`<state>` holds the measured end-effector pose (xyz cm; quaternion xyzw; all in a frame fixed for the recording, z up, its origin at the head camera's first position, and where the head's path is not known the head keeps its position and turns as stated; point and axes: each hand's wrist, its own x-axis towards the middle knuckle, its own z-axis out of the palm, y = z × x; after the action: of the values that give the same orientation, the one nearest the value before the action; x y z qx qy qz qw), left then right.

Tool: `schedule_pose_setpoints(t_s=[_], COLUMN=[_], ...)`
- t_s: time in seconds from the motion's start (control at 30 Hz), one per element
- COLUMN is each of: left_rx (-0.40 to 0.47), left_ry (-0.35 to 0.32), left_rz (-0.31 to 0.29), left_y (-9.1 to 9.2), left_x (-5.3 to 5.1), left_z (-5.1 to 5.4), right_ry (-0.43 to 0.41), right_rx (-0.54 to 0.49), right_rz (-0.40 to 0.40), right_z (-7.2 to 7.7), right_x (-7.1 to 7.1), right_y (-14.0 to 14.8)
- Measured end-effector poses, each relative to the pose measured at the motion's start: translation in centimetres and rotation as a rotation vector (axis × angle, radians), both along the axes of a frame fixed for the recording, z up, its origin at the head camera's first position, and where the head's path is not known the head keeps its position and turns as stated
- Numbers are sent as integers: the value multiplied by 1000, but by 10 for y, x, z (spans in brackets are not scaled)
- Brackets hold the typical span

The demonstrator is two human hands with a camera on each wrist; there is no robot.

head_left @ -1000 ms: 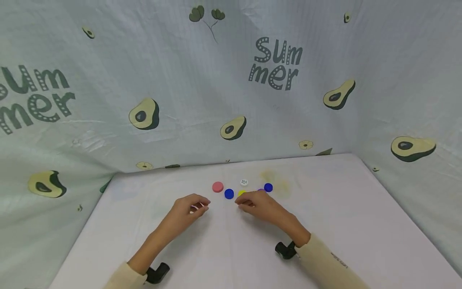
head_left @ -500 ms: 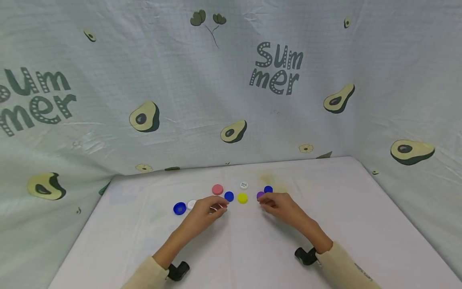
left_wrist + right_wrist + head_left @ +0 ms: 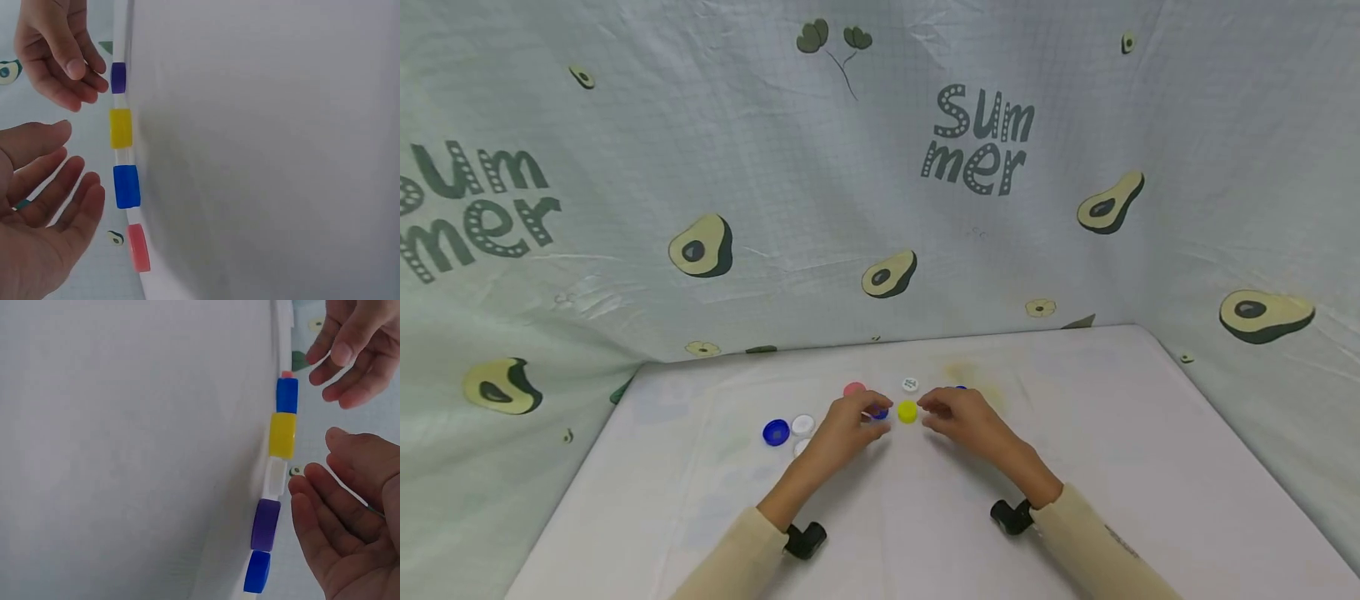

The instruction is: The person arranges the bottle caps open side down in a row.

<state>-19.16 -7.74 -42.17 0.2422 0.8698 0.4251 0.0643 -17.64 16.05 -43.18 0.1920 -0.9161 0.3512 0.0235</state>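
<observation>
A yellow bottle cap point(image 3: 907, 412) lies on the white table between my two hands. My left hand point(image 3: 847, 429) hovers just left of it, fingers bent loosely and thumb apart, partly hiding a blue cap point(image 3: 881, 412) and a pink cap point(image 3: 853, 388). To the right, my right hand point(image 3: 966, 418) is also above the table with nothing between thumb and fingers. It hides the purple cap, which shows in the right wrist view as a ribbed purple cap point(image 3: 265, 525). Both wrist views show the hands apart from the caps, the yellow cap point(image 3: 121, 128) standing between blue and purple ones.
A small white cap point(image 3: 910, 384) with a dark mark lies behind the yellow one. Another blue cap point(image 3: 961, 387) peeks out behind my right hand. At left lie an upturned blue cap point(image 3: 776, 432) and white caps point(image 3: 802, 426). A printed cloth point(image 3: 790, 183) hangs behind the table.
My left hand has moved right, uncovering the blue and white caps at left. My right hand shifted right, uncovering the yellow cap, then came back a little left, covering the purple cap.
</observation>
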Motion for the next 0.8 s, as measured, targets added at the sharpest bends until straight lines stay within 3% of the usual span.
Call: schedule_pose_setpoints(t_s=[0.2,0.4,0.73,0.8], left_rx=[-140,-197,-292,-280], left_ry=[33,49,1,-12], left_rz=[-6,-35,-81,-98], left_y=[10,15,19,20], left_x=[-17,-25,-45,-49], left_z=[1,2,-3,-4], right_ry=[25,56,-24,-44], right_rx=[121,216,275,271], right_rz=[46,102,123,123], right_z=[-2,1,8,8], right_x=[-10,-19,-30,-31], right_y=[-2,-2,-5,-6])
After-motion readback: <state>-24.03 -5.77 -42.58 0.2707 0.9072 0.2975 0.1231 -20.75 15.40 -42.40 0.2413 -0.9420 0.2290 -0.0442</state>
